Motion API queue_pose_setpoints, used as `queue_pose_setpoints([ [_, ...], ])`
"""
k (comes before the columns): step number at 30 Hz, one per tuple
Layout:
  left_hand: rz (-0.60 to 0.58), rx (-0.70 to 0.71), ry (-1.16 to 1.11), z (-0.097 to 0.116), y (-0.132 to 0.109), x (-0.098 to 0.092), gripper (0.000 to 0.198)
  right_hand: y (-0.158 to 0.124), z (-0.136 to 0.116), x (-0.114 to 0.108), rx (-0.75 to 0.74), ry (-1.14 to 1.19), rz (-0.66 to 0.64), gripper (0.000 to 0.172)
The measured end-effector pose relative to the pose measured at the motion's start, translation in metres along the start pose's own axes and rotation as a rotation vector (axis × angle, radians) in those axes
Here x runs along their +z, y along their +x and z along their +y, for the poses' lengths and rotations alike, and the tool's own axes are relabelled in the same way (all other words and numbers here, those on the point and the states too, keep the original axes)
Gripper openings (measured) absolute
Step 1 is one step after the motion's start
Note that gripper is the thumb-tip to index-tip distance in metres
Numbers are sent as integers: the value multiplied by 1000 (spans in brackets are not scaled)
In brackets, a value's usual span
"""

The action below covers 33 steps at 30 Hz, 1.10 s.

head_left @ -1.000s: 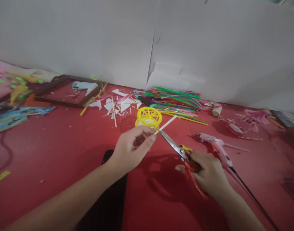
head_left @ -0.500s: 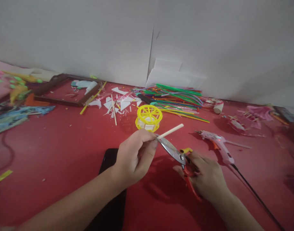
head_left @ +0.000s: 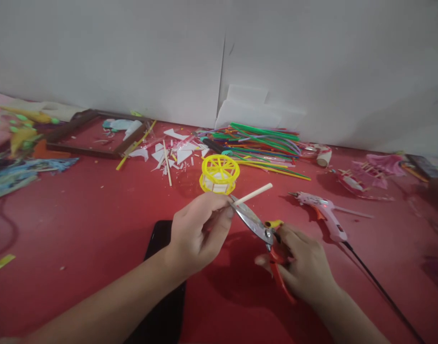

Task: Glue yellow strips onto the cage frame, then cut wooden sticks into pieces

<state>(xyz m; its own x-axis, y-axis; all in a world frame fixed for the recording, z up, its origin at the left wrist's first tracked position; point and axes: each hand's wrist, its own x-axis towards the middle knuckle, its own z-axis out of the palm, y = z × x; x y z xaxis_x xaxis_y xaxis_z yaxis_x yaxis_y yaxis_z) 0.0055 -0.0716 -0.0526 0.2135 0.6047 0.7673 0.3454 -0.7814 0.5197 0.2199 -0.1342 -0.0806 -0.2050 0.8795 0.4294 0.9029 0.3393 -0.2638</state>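
My left hand (head_left: 200,231) pinches one end of a pale round wooden stick (head_left: 255,193), whose free end points up to the right. In my right hand (head_left: 303,260) are scissors (head_left: 252,222) with red and yellow handles. Their metal blades meet the stick close to my left fingertips; a blade tip shows on the stick's far side. Just beyond my left hand stands a small yellow wheel-shaped frame (head_left: 220,168) with spokes on top and white panels below.
On the right lies a pink glue gun (head_left: 324,210) with a black cord. Coloured pipe cleaners (head_left: 265,141), white scraps (head_left: 183,155) and a brown frame (head_left: 86,152) are at the back. A black phone (head_left: 161,306) lies under my left forearm.
The scissor blades have parted a little around the stick. Both hands keep their grips, and the whole view has shifted slightly.
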Motion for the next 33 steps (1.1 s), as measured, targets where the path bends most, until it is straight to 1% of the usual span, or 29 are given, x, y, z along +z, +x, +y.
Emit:
queue_pose_setpoints([
  [5,-9,2,-1,1,0,-1,12,0,-1,-1,7,46,-11,37],
  [11,-10,-2,-51,3,1,-1,11,1,-1,-3,-16,40,4,39],
  [18,-64,-22,-33,7,2,-3,11,4,-2,-6,-14,65,-8,39],
  [24,-31,-11,-58,5,2,-1,8,3,-2,-6,-20,48,-5,38],
  [29,-44,-46,-23,5,2,-3,7,4,-2,-7,-43,40,-19,41],
  [33,-39,-32,-6,4,3,-4,7,4,-1,-4,-39,31,-7,42],
])
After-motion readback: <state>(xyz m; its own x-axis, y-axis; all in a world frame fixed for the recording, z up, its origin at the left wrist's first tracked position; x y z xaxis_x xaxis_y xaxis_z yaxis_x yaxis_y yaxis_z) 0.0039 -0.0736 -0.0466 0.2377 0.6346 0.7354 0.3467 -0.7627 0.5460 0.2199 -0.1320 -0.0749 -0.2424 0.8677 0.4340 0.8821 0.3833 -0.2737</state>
